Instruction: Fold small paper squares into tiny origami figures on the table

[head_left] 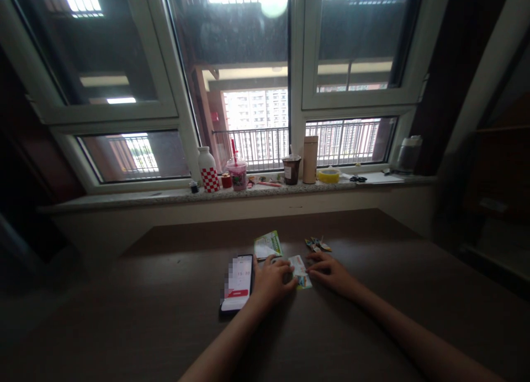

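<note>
A small, flat printed packet (298, 266), pale with a coloured picture at its lower end, lies on the table between my hands. My left hand (271, 280) rests palm down at its left side, fingers spread, with the fingertips and thumb at its edge. From the right, my right hand (331, 272) reaches in, fingers apart, its tips at the packet's right edge. A green-and-white printed sheet or packet (268, 245) lies just beyond my left hand. Left of that hand is a phone (238, 282) with a lit screen. Small crumpled wrappers (318, 244) lie beyond my right hand.
The brown table (165, 282) stands against a wall below a window. Along the sill (174, 195) are a checked bottle (209, 171), a pink drink cup (237, 175), a dark cup (291, 170), a tan flask (309, 160), yellow tape (328, 176) and scissors (358, 179).
</note>
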`<action>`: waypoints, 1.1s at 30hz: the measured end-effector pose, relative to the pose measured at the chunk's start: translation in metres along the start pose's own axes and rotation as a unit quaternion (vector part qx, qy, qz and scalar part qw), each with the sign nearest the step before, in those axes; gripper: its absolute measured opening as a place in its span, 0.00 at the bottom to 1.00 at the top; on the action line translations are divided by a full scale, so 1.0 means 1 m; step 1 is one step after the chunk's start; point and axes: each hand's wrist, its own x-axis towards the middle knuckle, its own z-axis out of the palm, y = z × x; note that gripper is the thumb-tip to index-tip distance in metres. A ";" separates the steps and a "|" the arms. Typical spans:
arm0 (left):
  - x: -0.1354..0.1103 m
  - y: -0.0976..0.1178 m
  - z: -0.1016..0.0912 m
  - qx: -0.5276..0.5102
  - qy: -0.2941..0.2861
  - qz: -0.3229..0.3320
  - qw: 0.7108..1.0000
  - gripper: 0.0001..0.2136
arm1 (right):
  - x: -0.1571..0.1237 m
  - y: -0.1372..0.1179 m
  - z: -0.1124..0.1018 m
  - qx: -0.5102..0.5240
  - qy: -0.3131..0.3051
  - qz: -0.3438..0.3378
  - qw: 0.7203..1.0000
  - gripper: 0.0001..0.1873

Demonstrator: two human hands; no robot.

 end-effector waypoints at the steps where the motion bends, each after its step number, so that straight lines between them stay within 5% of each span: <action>1: 0.000 0.000 0.000 0.002 -0.002 0.000 1.000 0.15 | 0.000 -0.001 0.001 -0.012 -0.003 -0.004 1.000 0.19; 13: 0.000 0.000 -0.001 0.026 -0.013 0.003 1.000 0.14 | 0.008 0.011 0.015 -0.144 0.043 -0.026 0.988 0.13; 33: 0.000 -0.002 0.001 0.020 -0.009 0.008 1.000 0.14 | 0.011 -0.005 0.027 -0.261 0.058 0.036 0.963 0.20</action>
